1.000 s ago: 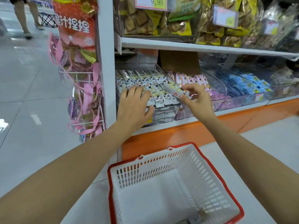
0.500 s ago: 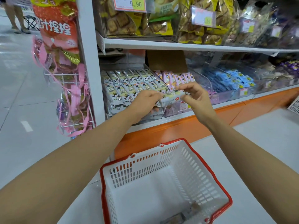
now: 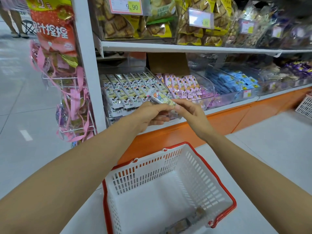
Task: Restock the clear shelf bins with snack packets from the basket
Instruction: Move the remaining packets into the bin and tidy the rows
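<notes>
1. The left hand (image 3: 150, 115) has its fingers curled, thumb and fingertips pinching one snack packet (image 3: 160, 98).
2. The right hand (image 3: 192, 114) sits just beside the left, almost touching it. Its thumb and forefinger pinch the same packet at the near end, and its other fingers are loosely bent.
3. The packet is slim and pale with a cartoon figure on it. It slants up and away from both hands toward the shelf.
4. Directly beyond the left hand is a clear shelf bin (image 3: 121, 69) filled with rows of grey-white packets (image 3: 128, 92). The held packet's far end is over the bin's front right corner.
5. Beyond the right hand, a neighbouring clear bin holds pink packets (image 3: 184, 86). Further to that hand's right is a bin of blue packets (image 3: 236, 81).
6. Below both hands, toward the person, a white basket (image 3: 225, 188) with a red rim stands on the floor. A few small packets (image 3: 199, 214) lie at its bottom, blurred.
7. Well left of the left hand, a wire rack (image 3: 67, 85) carries bags with pink ribbons.
8. Above both hands, the upper shelf (image 3: 168, 47) holds bagged biscuits.
</notes>
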Demonstrator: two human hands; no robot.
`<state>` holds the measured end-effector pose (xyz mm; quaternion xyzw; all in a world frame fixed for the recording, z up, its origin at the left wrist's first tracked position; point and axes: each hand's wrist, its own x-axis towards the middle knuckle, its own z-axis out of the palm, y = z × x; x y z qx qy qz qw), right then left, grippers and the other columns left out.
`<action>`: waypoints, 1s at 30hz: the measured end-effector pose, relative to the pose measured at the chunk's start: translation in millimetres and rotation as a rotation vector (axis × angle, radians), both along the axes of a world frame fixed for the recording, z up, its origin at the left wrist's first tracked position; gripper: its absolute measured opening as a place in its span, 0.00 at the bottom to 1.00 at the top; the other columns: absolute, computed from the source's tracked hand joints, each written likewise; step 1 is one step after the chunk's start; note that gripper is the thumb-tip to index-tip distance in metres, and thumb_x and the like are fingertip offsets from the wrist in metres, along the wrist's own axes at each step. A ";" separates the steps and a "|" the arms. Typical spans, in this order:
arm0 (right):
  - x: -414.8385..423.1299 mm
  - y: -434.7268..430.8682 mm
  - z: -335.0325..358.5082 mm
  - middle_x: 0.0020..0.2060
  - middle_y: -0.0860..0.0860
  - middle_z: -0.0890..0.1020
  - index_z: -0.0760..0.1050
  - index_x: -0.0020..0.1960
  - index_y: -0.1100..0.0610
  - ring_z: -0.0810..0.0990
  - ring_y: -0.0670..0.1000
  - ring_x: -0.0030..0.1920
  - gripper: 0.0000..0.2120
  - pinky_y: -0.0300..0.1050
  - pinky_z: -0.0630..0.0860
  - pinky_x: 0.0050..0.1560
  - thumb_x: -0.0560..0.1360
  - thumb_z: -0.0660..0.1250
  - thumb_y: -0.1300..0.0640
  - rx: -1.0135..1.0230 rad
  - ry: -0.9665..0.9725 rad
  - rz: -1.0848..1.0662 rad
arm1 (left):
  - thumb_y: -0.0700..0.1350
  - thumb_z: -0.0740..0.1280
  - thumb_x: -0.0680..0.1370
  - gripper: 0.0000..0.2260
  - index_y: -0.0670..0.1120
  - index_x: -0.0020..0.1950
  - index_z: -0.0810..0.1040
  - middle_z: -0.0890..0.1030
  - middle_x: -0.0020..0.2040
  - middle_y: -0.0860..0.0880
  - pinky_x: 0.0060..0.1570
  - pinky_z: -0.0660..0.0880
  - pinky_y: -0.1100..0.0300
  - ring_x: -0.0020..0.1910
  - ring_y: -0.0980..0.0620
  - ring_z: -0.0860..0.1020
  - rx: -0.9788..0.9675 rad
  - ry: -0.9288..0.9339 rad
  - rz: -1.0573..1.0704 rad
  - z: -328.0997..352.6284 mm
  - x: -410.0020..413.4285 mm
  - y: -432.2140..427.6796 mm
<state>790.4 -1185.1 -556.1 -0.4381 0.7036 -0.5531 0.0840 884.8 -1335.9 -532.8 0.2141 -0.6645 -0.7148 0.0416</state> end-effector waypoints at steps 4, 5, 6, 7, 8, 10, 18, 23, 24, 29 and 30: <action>-5.9 1.3 3.5 0.54 0.49 0.75 0.76 0.62 0.49 0.74 0.45 0.58 0.18 0.41 0.72 0.60 0.74 0.73 0.56 0.019 0.162 -0.085 | 0.48 0.74 0.74 0.10 0.42 0.48 0.82 0.86 0.41 0.46 0.43 0.80 0.61 0.36 0.54 0.83 -0.060 0.051 0.030 5.1 -3.1 1.7; -7.0 0.8 5.4 0.54 0.49 0.76 0.76 0.64 0.50 0.74 0.46 0.58 0.19 0.43 0.72 0.61 0.74 0.73 0.57 0.005 0.196 -0.101 | 0.49 0.74 0.74 0.10 0.42 0.47 0.82 0.85 0.40 0.45 0.39 0.80 0.62 0.34 0.54 0.83 -0.092 0.069 0.035 7.1 -4.2 1.4; -7.9 -0.5 7.3 0.55 0.48 0.77 0.76 0.65 0.52 0.74 0.47 0.57 0.19 0.42 0.72 0.61 0.75 0.72 0.57 -0.010 0.218 -0.113 | 0.49 0.74 0.74 0.11 0.42 0.46 0.82 0.85 0.40 0.45 0.37 0.79 0.63 0.34 0.54 0.82 -0.124 0.086 0.045 9.0 -5.2 0.6; -8.0 -2.4 9.9 0.55 0.47 0.77 0.75 0.66 0.53 0.74 0.46 0.57 0.20 0.41 0.72 0.60 0.75 0.72 0.58 -0.026 0.229 -0.118 | 0.50 0.74 0.75 0.11 0.42 0.47 0.82 0.84 0.39 0.45 0.35 0.78 0.64 0.35 0.54 0.82 -0.149 0.103 0.055 11.0 -5.8 -0.3; -7.8 -5.1 12.5 0.54 0.45 0.77 0.74 0.65 0.53 0.74 0.45 0.56 0.19 0.39 0.72 0.58 0.75 0.72 0.58 -0.035 0.239 -0.121 | 0.50 0.74 0.75 0.12 0.41 0.47 0.82 0.84 0.39 0.45 0.34 0.77 0.64 0.35 0.53 0.81 -0.176 0.119 0.072 12.2 -7.1 -1.7; -8.7 -12.8 15.6 0.52 0.43 0.78 0.75 0.60 0.52 0.75 0.43 0.53 0.15 0.36 0.72 0.55 0.75 0.72 0.59 -0.042 0.262 -0.141 | 0.51 0.72 0.76 0.15 0.38 0.47 0.81 0.81 0.38 0.44 0.33 0.76 0.61 0.35 0.50 0.79 -0.270 0.139 0.115 13.6 -10.5 -6.0; -50.9 -61.9 22.6 0.42 0.41 0.78 0.79 0.52 0.54 0.76 0.43 0.45 0.09 0.41 0.75 0.47 0.74 0.72 0.52 0.037 0.242 -0.483 | 0.60 0.54 0.81 0.23 0.50 0.72 0.71 0.68 0.74 0.44 0.74 0.55 0.44 0.76 0.43 0.60 -1.486 -0.063 0.208 -10.2 -9.8 -74.9; -80.0 -106.5 29.9 0.44 0.45 0.80 0.79 0.52 0.52 0.77 0.47 0.44 0.11 0.46 0.75 0.45 0.74 0.72 0.47 0.106 0.321 -0.576 | 0.66 0.44 0.80 0.31 0.53 0.80 0.52 0.51 0.81 0.45 0.76 0.46 0.39 0.79 0.41 0.51 -1.545 -0.266 0.064 -24.6 -9.1 -88.8; -84.5 -115.7 31.7 0.46 0.45 0.80 0.78 0.52 0.51 0.78 0.47 0.45 0.11 0.46 0.75 0.45 0.74 0.72 0.47 0.128 0.330 -0.583 | 0.66 0.44 0.81 0.31 0.53 0.80 0.52 0.52 0.81 0.45 0.75 0.47 0.39 0.79 0.41 0.52 -1.551 -0.275 0.069 -25.0 -9.3 -88.5; -99.0 -149.2 32.4 0.49 0.50 0.83 0.78 0.53 0.52 0.80 0.52 0.46 0.12 0.51 0.78 0.48 0.73 0.72 0.48 0.231 0.393 -0.574 | 0.65 0.44 0.81 0.31 0.52 0.80 0.52 0.54 0.80 0.44 0.75 0.48 0.38 0.78 0.40 0.52 -1.572 -0.275 0.090 -25.0 -8.6 -87.6; -100.3 -152.9 31.6 0.50 0.52 0.83 0.78 0.53 0.53 0.80 0.53 0.47 0.11 0.52 0.78 0.49 0.73 0.73 0.49 0.252 0.402 -0.571 | 0.65 0.44 0.81 0.31 0.52 0.80 0.52 0.53 0.80 0.44 0.75 0.47 0.38 0.78 0.40 0.52 -1.563 -0.275 0.087 -24.7 -8.7 -88.0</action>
